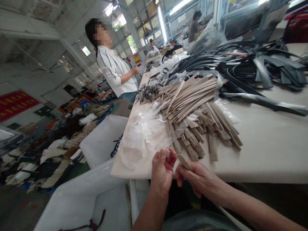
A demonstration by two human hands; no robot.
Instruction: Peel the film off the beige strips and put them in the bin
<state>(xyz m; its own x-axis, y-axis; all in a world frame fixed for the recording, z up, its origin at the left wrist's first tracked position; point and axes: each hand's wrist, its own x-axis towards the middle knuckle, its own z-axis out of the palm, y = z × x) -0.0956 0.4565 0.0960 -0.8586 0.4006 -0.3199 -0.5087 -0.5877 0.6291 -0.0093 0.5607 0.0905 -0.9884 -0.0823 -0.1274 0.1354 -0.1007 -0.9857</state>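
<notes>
At the table's near edge, my left hand has its fingers curled round a small whitish piece, perhaps clear plastic. Just right of it, my right hand grips a beige strip, whose rounded end sticks out past the fingers. The two hands are close together but apart. Beyond them lies a large pile of beige strips on the table. A heap of thin white translucent strips is to the pile's left.
Black and grey strips cover the back right of the table. White bins stand left of and below its edge. A person in a white top stands at the table's far left side; others are further back.
</notes>
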